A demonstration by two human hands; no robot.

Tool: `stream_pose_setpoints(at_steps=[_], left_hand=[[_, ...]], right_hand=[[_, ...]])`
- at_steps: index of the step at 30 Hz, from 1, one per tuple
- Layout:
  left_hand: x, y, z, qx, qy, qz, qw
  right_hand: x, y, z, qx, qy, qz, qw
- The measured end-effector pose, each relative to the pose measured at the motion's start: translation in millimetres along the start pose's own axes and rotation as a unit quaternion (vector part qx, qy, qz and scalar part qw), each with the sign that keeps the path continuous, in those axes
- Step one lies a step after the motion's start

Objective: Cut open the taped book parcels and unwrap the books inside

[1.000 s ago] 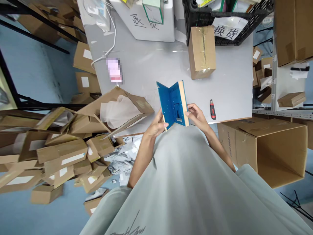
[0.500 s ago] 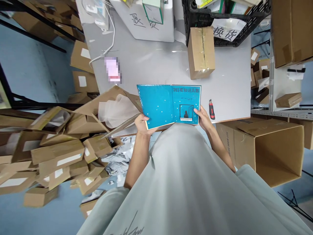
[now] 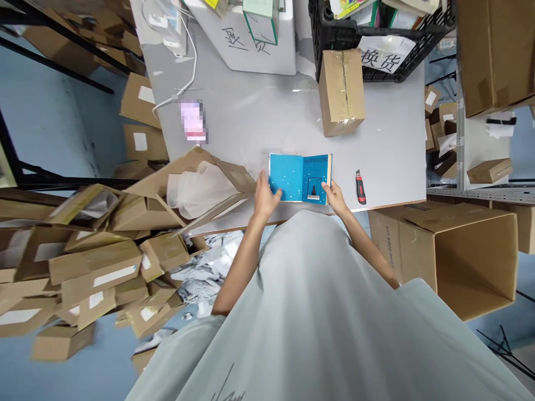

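A blue book (image 3: pixel 288 172) lies opened out near the table's front edge, white dots on its blue surface and a dark drawing with a barcode on its right side. My left hand (image 3: pixel 266 196) is at its left edge, thumb over the blue surface and fingers along the side. On the right edge, my right hand (image 3: pixel 335 197) grips the book with its thumb on top; its other fingers are partly hidden. A red and black box cutter (image 3: pixel 360 187) rests on the table to the right of that hand.
An opened carton with white wrap (image 3: pixel 194 189) sits left of the book. Behind stand a taped box (image 3: pixel 341 92), a black crate (image 3: pixel 338 34) and a white bin (image 3: pixel 259 58). A phone-like blurred item (image 3: pixel 193 120) lies left. Cartons (image 3: pixel 100 262) pile up at left; a large open box (image 3: pixel 409 239) stands right.
The book has moved away from my body and down toward the tabletop, and its two sides look less spread. My left hand has shifted right and forward; my right hand has shifted left.
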State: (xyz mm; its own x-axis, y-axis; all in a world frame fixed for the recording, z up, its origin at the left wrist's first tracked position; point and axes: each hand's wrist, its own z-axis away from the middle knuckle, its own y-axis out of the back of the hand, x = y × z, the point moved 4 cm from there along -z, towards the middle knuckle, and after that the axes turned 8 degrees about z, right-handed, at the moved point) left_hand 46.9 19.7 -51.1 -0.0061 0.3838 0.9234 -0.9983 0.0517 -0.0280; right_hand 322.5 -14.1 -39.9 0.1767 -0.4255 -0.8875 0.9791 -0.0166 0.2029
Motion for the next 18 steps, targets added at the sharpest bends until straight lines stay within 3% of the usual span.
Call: stream_pose_setpoints(at_steps=[3, 6, 8, 11, 18], left_hand=[[-5.7, -39.8, 3.0, -0.036, -0.020, -0.193, 0.980], [-19.3, -89.0, 7.7, -0.171, 0.045, -0.255, 0.951], [-27.4, -108.7, 7.2, -0.207, 0.069, -0.272, 0.937], [-37.9, -115.1, 1.9, -0.198, 0.075, -0.262, 0.942], [-62.9, -95.2, -0.5, -0.155, 0.138, -0.066, 0.976]], right_hand=[[30.4, -11.7, -12.9, 0.012, -0.004, 0.024, 1.000], [51.7, -21.8, -20.0, 0.009, -0.007, 0.038, 0.999], [60.6, -25.6, -22.2, 0.003, -0.006, 0.044, 0.999], [66.6, -26.2, -22.9, -0.008, 0.003, 0.043, 0.999], [66.5, -25.8, -18.0, -0.043, 0.019, 0.031, 0.998]])
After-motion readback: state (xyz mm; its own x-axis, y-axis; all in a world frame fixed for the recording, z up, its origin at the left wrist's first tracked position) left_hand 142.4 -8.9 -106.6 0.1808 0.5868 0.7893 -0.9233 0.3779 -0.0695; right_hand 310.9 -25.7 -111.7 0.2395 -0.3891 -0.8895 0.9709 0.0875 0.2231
